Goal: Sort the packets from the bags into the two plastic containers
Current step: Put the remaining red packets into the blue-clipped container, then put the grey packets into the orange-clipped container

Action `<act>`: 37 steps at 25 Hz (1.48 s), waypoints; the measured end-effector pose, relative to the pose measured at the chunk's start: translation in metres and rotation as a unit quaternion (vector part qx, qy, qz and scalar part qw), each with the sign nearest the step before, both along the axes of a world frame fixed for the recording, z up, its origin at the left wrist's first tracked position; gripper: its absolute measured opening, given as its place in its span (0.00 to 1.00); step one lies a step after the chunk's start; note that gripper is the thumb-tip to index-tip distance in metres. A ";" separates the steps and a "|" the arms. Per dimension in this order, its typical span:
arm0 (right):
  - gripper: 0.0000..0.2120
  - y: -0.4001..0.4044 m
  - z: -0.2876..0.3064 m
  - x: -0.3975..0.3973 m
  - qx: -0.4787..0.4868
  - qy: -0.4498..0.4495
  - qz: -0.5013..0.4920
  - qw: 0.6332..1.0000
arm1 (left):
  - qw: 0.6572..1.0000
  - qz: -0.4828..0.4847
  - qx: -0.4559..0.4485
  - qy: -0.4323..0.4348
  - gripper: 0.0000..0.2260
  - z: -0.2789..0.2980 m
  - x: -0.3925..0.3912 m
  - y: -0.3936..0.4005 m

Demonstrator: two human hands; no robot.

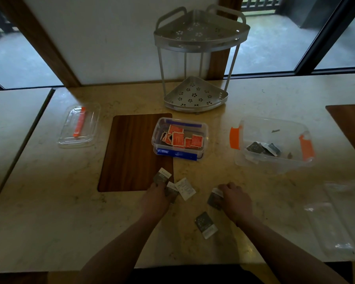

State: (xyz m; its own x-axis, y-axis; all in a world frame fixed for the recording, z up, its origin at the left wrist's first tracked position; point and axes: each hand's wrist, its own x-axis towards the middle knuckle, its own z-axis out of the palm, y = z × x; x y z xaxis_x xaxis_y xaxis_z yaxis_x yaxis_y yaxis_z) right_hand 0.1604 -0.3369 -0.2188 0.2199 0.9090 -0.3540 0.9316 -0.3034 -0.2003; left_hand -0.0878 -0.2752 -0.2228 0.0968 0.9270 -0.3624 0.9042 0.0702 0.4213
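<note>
Both hands' fingers pinching grey packets: left hand (156, 198) beside board edge (173, 173), right hand (237, 198) on open counter (264, 201).

You have five loose packets near the tabletop's front edge: two dark grey ones (162, 175) at your left fingers, a white one (185, 188) lying flat between your hands, another grey one (215, 198) under your right fingers, and one (206, 224) nearest you. The blue-latched container (179, 138) in the middle holds a heap of orange packets (180, 137). The larger orange-latched container (273, 143) to the right holds a few grey packets (263, 148), and the clear bags (336, 218) lie flat at far right.
</note>
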 end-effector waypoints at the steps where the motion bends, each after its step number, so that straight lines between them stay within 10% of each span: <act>1: 0.23 0.000 -0.001 -0.001 -0.004 0.002 -0.005 1.000 | 1.000 0.005 0.005 0.014 0.20 0.000 0.005 -0.002; 11: 0.09 0.007 -0.003 0.003 -0.027 0.117 -0.066 0.991 | 0.992 0.065 -0.012 -0.107 0.08 -0.002 0.007 0.002; 19: 0.21 0.015 0.022 -0.018 -0.238 0.208 0.131 0.940 | 0.984 0.124 -0.054 -0.117 0.12 0.006 -0.021 0.064; 37: 0.13 -0.006 0.009 -0.039 -0.095 0.016 0.261 0.961 | 0.997 0.033 -0.071 -0.025 0.11 0.000 -0.005 0.072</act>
State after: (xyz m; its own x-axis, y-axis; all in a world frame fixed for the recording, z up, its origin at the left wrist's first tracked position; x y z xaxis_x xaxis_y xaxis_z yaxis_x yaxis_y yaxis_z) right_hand 0.1209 -0.3427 -0.2098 -0.2610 0.8112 -0.5233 0.9613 0.1688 -0.2179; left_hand -0.0931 -0.2031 -0.2231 0.0590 0.8712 -0.4873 0.8743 0.1905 0.4464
